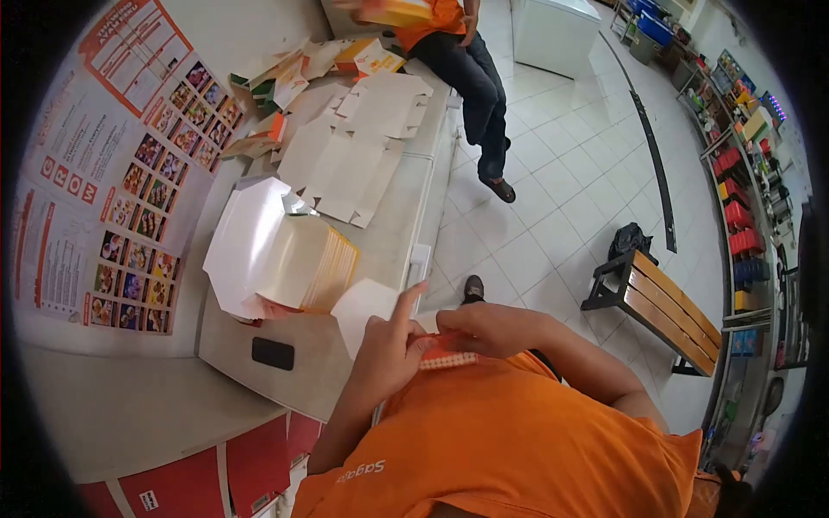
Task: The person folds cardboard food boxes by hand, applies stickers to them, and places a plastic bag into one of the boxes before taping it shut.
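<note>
Both my hands are close together in front of my orange shirt. Between them is a small red-and-white patterned carton [445,360], with a white flap [364,312] sticking out on the left. My left hand [389,350] grips its left side, index finger stretched out and thumb on the carton. My right hand [496,330] has its fingers curled at the top edge of the carton. On the counter [324,345], left of my hands, stands an open white box [298,259] with an orange-printed side. A black phone [273,353] lies below that box.
Flattened cartons [354,147] cover the counter's far part. Another person [471,65] sits at its far end holding a yellow-orange box [395,12]. A wooden bench [665,306], a black bag [630,241] and stocked shelves [743,216] stand on the right.
</note>
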`<state>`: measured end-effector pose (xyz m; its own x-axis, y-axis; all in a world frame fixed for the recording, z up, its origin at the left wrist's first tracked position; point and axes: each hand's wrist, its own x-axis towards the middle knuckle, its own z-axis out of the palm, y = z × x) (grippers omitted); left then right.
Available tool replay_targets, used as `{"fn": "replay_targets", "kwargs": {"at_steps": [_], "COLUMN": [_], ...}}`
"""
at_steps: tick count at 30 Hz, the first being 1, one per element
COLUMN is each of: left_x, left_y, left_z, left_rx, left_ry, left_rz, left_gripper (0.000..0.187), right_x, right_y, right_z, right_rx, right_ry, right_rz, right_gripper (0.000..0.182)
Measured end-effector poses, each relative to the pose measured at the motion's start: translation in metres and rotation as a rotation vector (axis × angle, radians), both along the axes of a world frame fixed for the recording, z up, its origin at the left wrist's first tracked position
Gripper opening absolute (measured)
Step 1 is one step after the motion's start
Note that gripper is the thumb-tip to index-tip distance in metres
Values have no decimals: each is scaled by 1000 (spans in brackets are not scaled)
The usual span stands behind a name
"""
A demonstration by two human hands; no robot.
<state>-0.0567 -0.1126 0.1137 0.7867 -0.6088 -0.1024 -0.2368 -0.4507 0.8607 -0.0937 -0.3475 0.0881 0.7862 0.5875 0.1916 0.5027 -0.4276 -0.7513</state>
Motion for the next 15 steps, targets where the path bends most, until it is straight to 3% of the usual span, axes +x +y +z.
{"fn": "replay_targets", "kwargs": {"at_steps": [2, 3, 4, 6, 7, 8, 9, 10, 11, 12, 14, 15], "left_x": [-2, -2, -2, 7, 11, 12, 11, 9, 0, -7, -9, -5], "left_y": [-1, -1, -1, -1, -2, -7, -18, -28, -29, -35, -47, -47], "left_z": [2, 4, 5, 3, -1, -12, -27, -33, -30, -39, -73, -79], "left_rx": [64, 60, 58, 116, 173, 175, -38, -262, -73, -76, -397, -359], "left_ry": [-25, -69, -112, -173, -235, -240, -614, -976, -781, -787, -566, -628], "left_rz": [-116, -143, -169, -236, -302, -308, -58, 201, 93, 87, 113, 170], "left_gripper": [69, 66, 64, 66, 68, 68, 73, 77, 85, 85, 82, 81], "right_x": [-7, -11, -11, -10, -8, -4, 1, 6, 10, 12, 12, 13], "right_y": [0, 2, 1, -1, -2, -1, -1, 3, 9, 15, 19, 18], "right_z": [4, 9, 5, -7, -7, -5, -2, -5, -12, -16, -7, -5], "right_rx": [254, 321, 317, 133, 136, 82, 25, 27, 277, 530, 605, 591], "right_ry": [492, 587, 590, 389, 383, 421, 451, 440, 505, 571, 606, 509], "right_rz": [-88, -151, -149, 77, 71, -171, -413, -419, -559, -690, -596, -600], "right_gripper": [16, 18, 18, 23, 23, 27, 30, 30, 30, 30, 31, 30]}}
